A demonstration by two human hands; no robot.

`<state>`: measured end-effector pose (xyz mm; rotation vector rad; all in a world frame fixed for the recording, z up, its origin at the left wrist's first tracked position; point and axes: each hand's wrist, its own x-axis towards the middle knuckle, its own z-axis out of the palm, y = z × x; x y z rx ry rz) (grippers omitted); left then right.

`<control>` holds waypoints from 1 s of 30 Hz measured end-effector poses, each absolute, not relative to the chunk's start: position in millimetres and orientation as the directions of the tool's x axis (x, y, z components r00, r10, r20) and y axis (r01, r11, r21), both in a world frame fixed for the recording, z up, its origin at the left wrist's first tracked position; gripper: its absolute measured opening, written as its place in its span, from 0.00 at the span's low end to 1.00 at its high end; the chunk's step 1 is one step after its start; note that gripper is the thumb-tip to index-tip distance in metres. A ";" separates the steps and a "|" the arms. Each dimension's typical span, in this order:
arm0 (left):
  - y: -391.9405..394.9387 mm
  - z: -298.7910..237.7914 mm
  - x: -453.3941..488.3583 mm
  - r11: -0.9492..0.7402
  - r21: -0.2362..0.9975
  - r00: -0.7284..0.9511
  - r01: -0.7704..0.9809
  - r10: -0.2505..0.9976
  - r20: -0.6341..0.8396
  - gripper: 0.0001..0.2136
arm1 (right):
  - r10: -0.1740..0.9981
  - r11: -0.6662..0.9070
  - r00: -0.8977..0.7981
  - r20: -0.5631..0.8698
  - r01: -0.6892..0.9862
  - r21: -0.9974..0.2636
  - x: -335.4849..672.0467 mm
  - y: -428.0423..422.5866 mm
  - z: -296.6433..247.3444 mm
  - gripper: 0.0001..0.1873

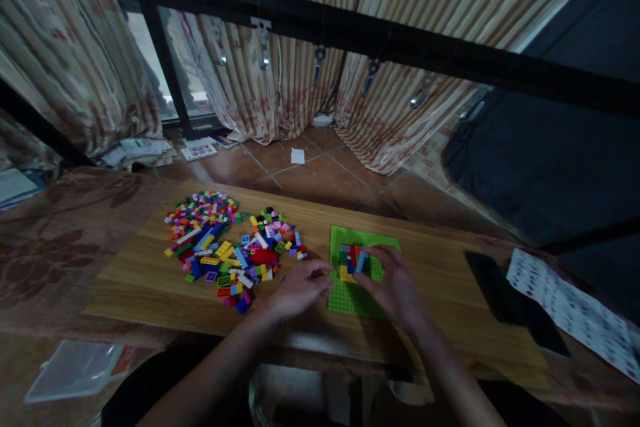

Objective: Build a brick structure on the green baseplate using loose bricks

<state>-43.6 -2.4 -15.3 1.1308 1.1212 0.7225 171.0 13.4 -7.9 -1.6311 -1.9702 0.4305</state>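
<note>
A green baseplate lies on the wooden tabletop, with a small cluster of coloured bricks built on its middle. My right hand rests on the plate with fingers curled, its fingertips pressing on the right side of that cluster. My left hand lies on the table just left of the plate, fingers loosely curled, its tips close to the plate's left edge; whether it holds a brick is hidden. A big heap of loose coloured bricks spreads to the left of my left hand.
A black phone and a printed sheet lie at the table's right end. A patterned cloth covers the left. Curtains and a black frame bar stand behind; papers lie on the tiled floor; a clear plastic lid sits below left.
</note>
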 end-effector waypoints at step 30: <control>16.1 -26.7 -9.0 -0.417 0.383 0.460 0.824 0.887 -0.025 0.31 | 0.960 0.264 -0.276 0.054 0.816 -0.514 176.8 64.9 -14.7 0.22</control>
